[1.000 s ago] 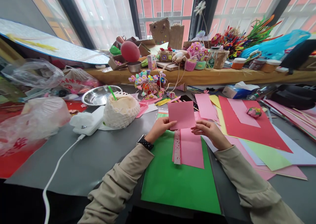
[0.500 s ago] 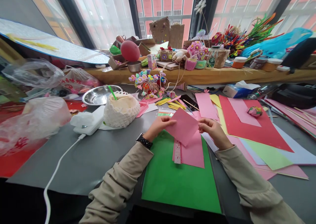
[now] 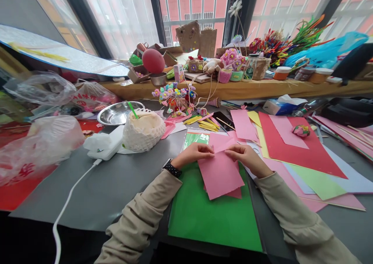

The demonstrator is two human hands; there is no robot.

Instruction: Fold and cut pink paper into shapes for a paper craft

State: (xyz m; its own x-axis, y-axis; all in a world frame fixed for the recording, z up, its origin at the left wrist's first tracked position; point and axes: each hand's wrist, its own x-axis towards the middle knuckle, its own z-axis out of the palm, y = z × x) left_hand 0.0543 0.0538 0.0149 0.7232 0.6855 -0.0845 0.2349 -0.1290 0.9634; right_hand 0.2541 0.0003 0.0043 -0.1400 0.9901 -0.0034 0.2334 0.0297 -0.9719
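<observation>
Between my two hands a square of pink paper (image 3: 220,174) is pinched near its upper edge, its lower part hanging toward me. My left hand (image 3: 198,154), with a dotted black band at the wrist, has thumb and fingers closed on the paper's left side. On the right side my right hand (image 3: 245,157) grips it the same way. Beneath lies more pink paper (image 3: 236,194), mostly covered, on a green sheet (image 3: 214,225) in a clear sleeve. The pink-patterned ruler is hidden now.
A white foam-net container (image 3: 143,130) and a steel bowl (image 3: 113,114) stand at left, near a white charger (image 3: 106,145) with its cable. Right of my hands lie a red sheet (image 3: 279,147) and other coloured papers. Craft flowers (image 3: 175,97) sit behind.
The pink paper has turned and tipped down toward me, now covering the ruler. Both hands have moved closer together and slightly lower, still pinching it.
</observation>
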